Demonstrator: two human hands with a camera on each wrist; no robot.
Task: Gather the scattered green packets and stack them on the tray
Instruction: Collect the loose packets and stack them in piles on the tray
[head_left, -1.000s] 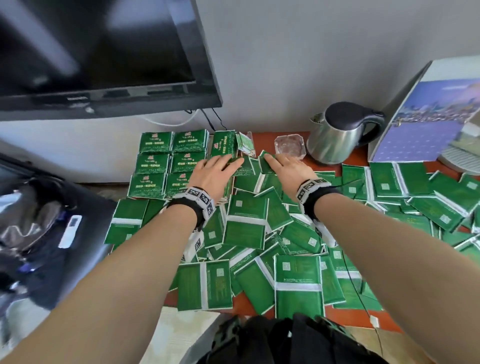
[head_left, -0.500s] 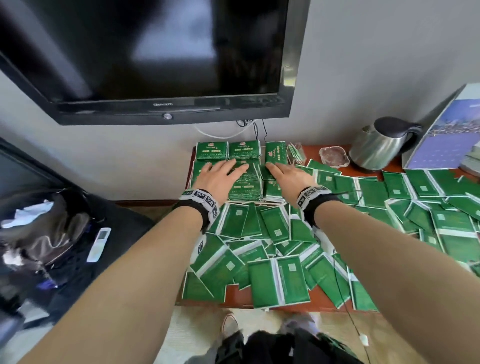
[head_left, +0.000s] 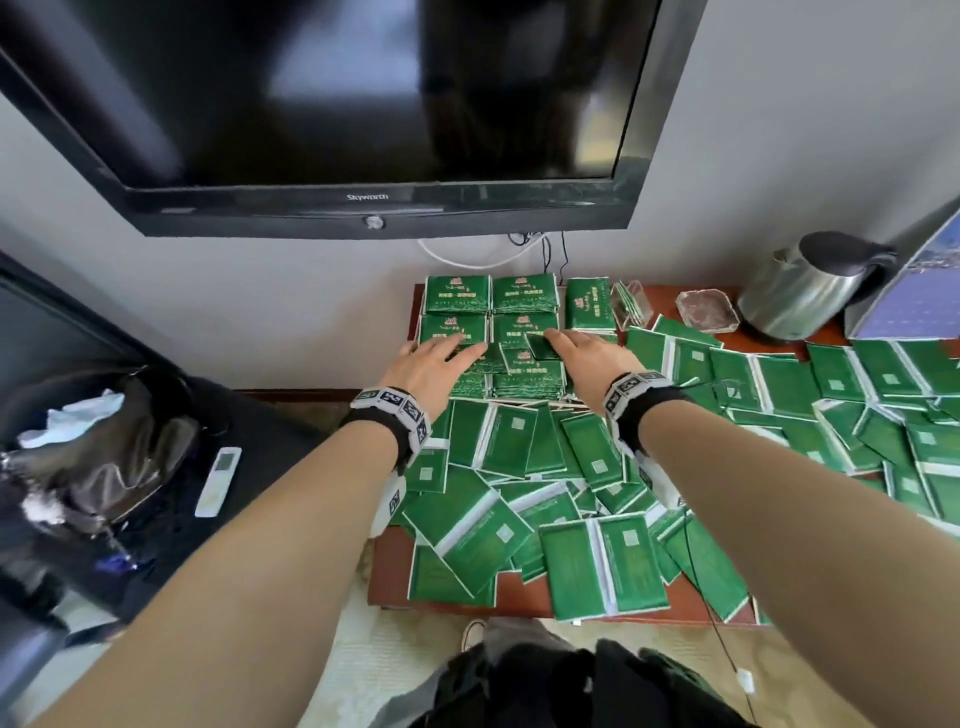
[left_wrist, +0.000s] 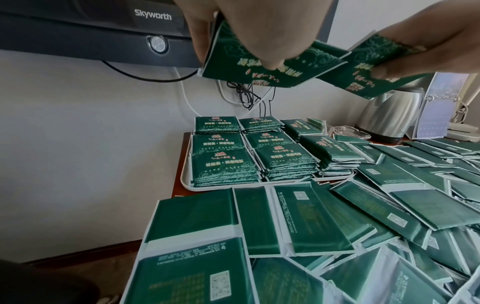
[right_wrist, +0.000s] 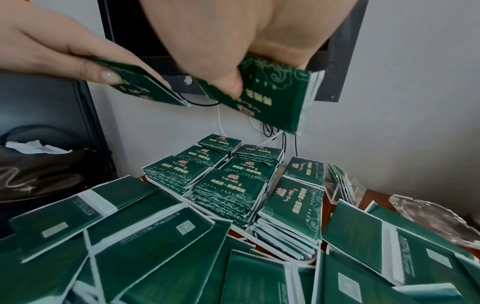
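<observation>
The left hand was clamped on a small bundle of green packets, thumb on the printed face and fingers curled behind, as the left wrist view showed. The right hand pinched a second bundle the same way, its thumb pressed on the printed front. Both grips hung side by side, close together, the two bundles nearly touching at their inner edges.

Directly below and just ahead of the grips sat the white tray at the far left corner of the reddish counter. On it stood the stacked packets in neat piles, printed faces up, the piles touching one another; two more piles stood at their right side, though whether those lay fully inside the tray's rim could not be told.

Behind the grips, toward the person, and spreading away to the right of the right grip, the scattered packets lay overlapping, mostly back side up with white seams and small code squares showing.

Right of the right grip, beyond the stacks, a clear holder held a few packets upright; further right were a glass ashtray and a steel kettle. Above the grips a Skyworth television hung on the wall. Left of the left grip, off the counter, a white remote lay on a dark surface.
</observation>
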